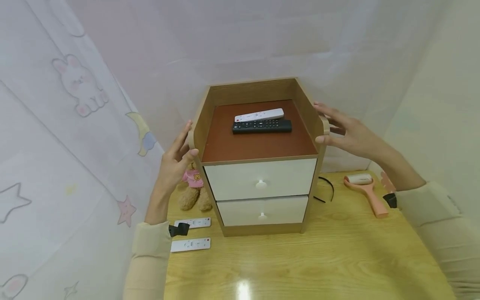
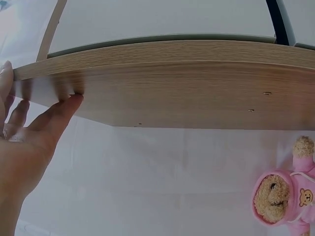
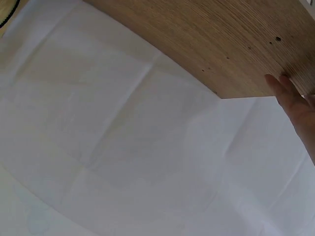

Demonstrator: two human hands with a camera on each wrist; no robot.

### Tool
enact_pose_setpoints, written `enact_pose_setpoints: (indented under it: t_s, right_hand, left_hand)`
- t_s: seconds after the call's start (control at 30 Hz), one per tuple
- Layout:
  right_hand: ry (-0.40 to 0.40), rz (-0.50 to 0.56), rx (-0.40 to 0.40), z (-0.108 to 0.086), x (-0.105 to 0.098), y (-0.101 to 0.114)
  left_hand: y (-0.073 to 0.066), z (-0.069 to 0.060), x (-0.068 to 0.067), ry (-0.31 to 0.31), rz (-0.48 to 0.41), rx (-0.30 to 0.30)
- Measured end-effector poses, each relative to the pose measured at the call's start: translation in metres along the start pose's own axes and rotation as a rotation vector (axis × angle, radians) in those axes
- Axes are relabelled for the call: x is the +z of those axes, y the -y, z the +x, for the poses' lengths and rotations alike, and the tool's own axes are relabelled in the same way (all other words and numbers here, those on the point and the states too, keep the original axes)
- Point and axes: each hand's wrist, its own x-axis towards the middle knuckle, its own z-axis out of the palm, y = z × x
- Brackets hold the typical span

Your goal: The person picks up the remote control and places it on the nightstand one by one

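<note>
The person's left hand [image 1: 173,166] and right hand [image 1: 352,135] rest extended, uncurled fingers against opposite sides of the drawer cabinet [image 1: 240,179] standing on the counter [image 1: 281,266], presumably to steady it evenly.

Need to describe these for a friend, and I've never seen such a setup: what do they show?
There's no machine: these are a person's bare left hand and right hand. The wide picture comes from a head camera; the other two from cameras on each wrist. On the table stands a two-drawer cabinet, with a white remote and a black remote on top. Left of it are two more white remotes and a plush bear; to the right, a lint roller. Both hands touch the cabinet's sides; neither holds anything else.
</note>
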Motion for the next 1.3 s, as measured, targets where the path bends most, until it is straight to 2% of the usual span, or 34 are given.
enact_pose_setpoints:
  t_s: [0.07, 0.13, 0.27, 0.33, 0.43, 0.57, 0.7, 0.8, 0.87, 0.93, 1.0, 1.13, 1.2, 1.3]
  right_hand:
    - [-0.017, 0.024, -0.007, 0.0, 0.001, -0.002]
    - [-0.032, 0.047, -0.012, -0.001, 0.001, -0.005]
    - [-0.043, 0.119, -0.035, -0.004, 0.003, -0.006]
    - [-0.04, 0.158, -0.048, -0.006, 0.004, -0.008]
    - [-0.041, 0.174, -0.054, -0.009, 0.004, -0.012]
    - [-0.043, 0.167, -0.058, -0.01, 0.002, -0.019]
    - [-0.029, 0.186, -0.06, -0.008, 0.0, -0.022]
    - [-0.023, 0.195, -0.06, -0.005, 0.001, -0.021]
    - [-0.029, 0.198, -0.069, -0.005, 0.0, -0.021]
    - [-0.039, 0.2, -0.08, -0.005, 0.0, -0.021]
    - [-0.045, 0.21, -0.084, -0.005, 0.0, -0.022]
    - [-0.041, 0.219, -0.058, -0.005, 0.001, -0.022]
    - [-0.034, 0.21, -0.041, -0.005, 0.001, -0.022]
    - [-0.029, 0.199, -0.031, -0.005, 0.002, -0.021]
  left_hand:
    - [0.001, -0.002, -0.001, 0.001, -0.014, -0.011]
    - [0.005, -0.003, -0.003, 0.001, -0.036, -0.048]
    - [0.023, -0.013, -0.008, 0.013, -0.027, -0.202]
    - [0.035, -0.021, -0.011, 0.033, 0.023, -0.27]
    - [0.051, -0.038, -0.013, 0.077, 0.065, -0.337]
    - [0.068, -0.066, -0.013, 0.136, 0.021, -0.393]
    - [0.081, -0.1, -0.011, 0.235, 0.095, -0.501]
    - [0.111, -0.137, -0.011, 0.303, 0.178, -0.592]
    - [0.133, -0.157, -0.009, 0.336, 0.217, -0.643]
    - [0.153, -0.175, -0.009, 0.357, 0.291, -0.665]
    - [0.16, -0.186, -0.009, 0.387, 0.344, -0.7]
    - [0.175, -0.211, -0.01, 0.468, 0.469, -0.722]
    - [0.181, -0.222, -0.01, 0.503, 0.513, -0.717]
    - [0.191, -0.238, -0.01, 0.519, 0.541, -0.712]
